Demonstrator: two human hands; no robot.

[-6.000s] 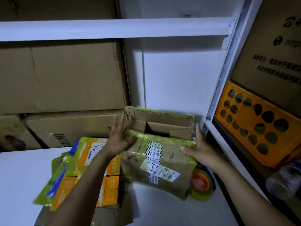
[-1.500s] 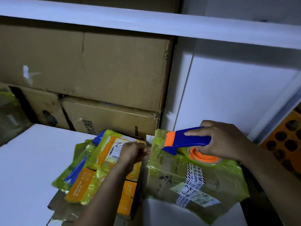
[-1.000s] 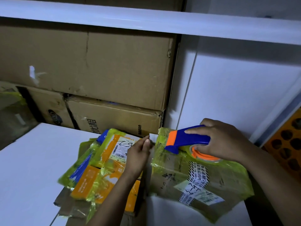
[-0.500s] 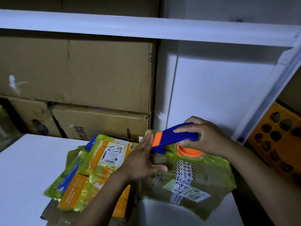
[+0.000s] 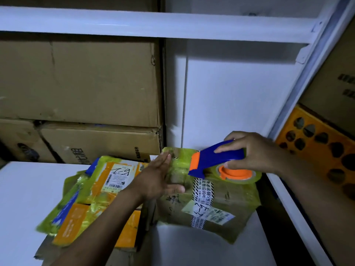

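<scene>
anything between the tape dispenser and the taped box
Nothing visible. The blue and orange tape dispenser, gripped by the right hand, rests straight on the yellow-taped cardboard parcel; the left hand presses its left side.

The white shelf (image 5: 28, 198) carries brown cartons (image 5: 99, 143) stacked along its back edge, a yellow-taped parcel (image 5: 221, 200) near its right edge, and a flat cardboard sheet (image 5: 123, 256) at the front edge, under orange packets (image 5: 99, 191)

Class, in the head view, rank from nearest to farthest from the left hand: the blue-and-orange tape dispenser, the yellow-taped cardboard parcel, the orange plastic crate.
1. Yellow-taped cardboard parcel, under the left hand.
2. Blue-and-orange tape dispenser, just right.
3. Orange plastic crate, far right.
</scene>
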